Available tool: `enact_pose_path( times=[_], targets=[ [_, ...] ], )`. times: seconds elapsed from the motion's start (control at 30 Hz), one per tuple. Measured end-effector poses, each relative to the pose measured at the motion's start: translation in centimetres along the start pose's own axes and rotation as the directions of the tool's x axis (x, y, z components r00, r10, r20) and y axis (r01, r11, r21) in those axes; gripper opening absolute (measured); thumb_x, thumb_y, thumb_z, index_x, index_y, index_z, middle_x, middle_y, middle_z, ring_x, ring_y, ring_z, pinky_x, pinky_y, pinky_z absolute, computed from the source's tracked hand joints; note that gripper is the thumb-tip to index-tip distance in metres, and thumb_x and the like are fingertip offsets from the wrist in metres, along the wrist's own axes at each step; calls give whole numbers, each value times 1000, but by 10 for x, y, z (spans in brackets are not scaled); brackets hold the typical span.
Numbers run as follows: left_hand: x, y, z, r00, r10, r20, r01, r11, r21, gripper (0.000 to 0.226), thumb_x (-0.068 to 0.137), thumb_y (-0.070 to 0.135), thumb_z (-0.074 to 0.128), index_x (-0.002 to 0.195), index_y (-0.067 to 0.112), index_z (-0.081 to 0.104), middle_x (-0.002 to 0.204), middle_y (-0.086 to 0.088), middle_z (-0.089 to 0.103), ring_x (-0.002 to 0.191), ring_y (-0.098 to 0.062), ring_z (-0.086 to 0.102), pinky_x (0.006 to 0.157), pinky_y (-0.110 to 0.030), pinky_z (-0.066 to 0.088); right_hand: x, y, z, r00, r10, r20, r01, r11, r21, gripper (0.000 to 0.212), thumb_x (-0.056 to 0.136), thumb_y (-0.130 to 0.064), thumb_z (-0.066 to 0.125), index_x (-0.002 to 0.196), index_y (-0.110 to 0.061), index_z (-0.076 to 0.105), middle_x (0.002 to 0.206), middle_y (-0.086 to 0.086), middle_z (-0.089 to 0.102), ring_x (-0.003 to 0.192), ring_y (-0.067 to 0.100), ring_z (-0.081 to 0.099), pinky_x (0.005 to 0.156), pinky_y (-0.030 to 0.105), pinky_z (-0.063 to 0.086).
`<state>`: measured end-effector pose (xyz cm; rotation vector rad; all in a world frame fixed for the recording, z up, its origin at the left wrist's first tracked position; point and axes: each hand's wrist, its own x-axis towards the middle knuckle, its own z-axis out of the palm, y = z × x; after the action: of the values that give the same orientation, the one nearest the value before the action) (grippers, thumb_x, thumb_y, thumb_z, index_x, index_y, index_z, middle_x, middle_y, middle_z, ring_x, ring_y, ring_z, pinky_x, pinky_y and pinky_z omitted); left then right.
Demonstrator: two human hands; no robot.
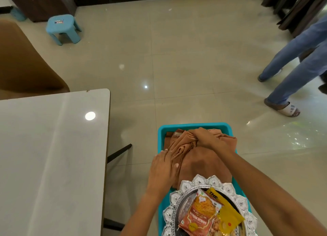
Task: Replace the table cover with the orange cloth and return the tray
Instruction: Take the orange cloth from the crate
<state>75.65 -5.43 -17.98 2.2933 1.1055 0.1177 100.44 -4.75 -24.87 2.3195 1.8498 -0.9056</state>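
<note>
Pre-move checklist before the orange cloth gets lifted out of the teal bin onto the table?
1. Right hand grips orange cloth: ok, fingers bunch the fabric.
2. Left hand has hold: not ok, it rests flat on the cloth.
3. Table top bare: ok in the visible part; the rest runs out of frame.
4. Cloth free to lift: cannot tell; silver tray sits at its near edge, overlap unclear.
5. Snack packets lie on the tray: ok.
6. Path from teal bin to table: ok; a bystander's legs stand away to the right.
</note>
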Motion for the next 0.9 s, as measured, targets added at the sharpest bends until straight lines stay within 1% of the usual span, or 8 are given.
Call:
enact_pose_path(
  times=[0.13, 0.27, 0.37, 0.47, 0.6, 0.7, 0.77, 0.9],
  targets=[
    [1, 4, -11, 998, -38, 41, 40, 998, -41, 84, 85, 66, 35, 150, 17, 13, 157, -2, 15, 144, -17, 13, 116, -27, 5, 37, 105, 69, 999, 13, 33, -12, 999, -34, 23, 85, -40, 55, 108, -44, 55, 102, -20, 59, 93, 1, 56, 69, 16, 44],
    [11, 28, -23, 996, 84, 33, -79, 990, -117, 100, 77, 66, 56, 151, 19, 8, 158, -2, 11, 145, -17, 8, 119, -35, 9, -71, -55, -63, 995, -96, -29, 97, 995, 35, 23, 84, -5, 50, 97, -21, 41, 80, -6, 49, 74, 13, 47, 61, 26, 28],
    [23, 43, -22, 991, 115, 72, -98, 974, -205, 103, 74, 43, 75, 150, 11, 13, 155, -7, 23, 143, -23, 19, 116, -42, 22, -93, -64, -73, 986, -150, -77, 155, 986, 57, 28, 83, -5, 48, 105, -16, 34, 76, -8, 47, 73, 15, 46, 68, 32, 35],
    [33, 54, -31, 996, 92, 7, -83, 929, -362, 66, 83, 29, 61, 142, 16, 36, 136, -4, 50, 127, -21, 46, 104, -42, 40, -101, -66, -85, 974, -156, -162, 171, 982, 82, 33, 78, -3, 47, 107, -11, 34, 69, -10, 44, 69, 20, 47, 68, 36, 38],
    [36, 76, -56, 951, 252, -181, -297, 908, -295, 25, 79, 9, 61, 103, 12, 67, 95, -5, 71, 86, -18, 65, 80, -25, 49, -118, -66, -94, 959, -83, -272, 141, 970, 199, 43, 75, 4, 49, 114, -9, 35, 68, -14, 43, 66, 15, 46, 64, 25, 34],
    [31, 86, -60, 912, 347, -217, -391, 896, -209, 35, 80, 9, 62, 115, 10, 65, 103, -6, 71, 93, -18, 65, 84, -20, 44, -128, -58, -92, 965, -67, -255, 129, 963, 237, 60, 72, 1, 60, 124, -16, 34, 86, -7, 57, 76, 7, 53, 77, 23, 42],
    [27, 85, -56, 898, 378, -225, -419, 891, -174, 41, 78, 4, 58, 119, 8, 63, 114, -7, 68, 105, -19, 62, 96, -28, 47, -132, -49, -89, 971, -92, -219, 118, 987, 111, 68, 73, -7, 65, 133, -22, 36, 108, -4, 61, 101, 10, 54, 106, 29, 31],
    [16, 84, -66, 878, 386, -283, -437, 888, -144, 47, 70, -4, 61, 115, 9, 65, 112, -7, 69, 101, -12, 62, 91, -20, 45, -133, -43, -91, 969, -56, -239, 80, 993, 91, 30, 85, -8, 58, 105, -30, 61, 110, -9, 61, 108, 9, 48, 116, 45, 10]
  ],
)
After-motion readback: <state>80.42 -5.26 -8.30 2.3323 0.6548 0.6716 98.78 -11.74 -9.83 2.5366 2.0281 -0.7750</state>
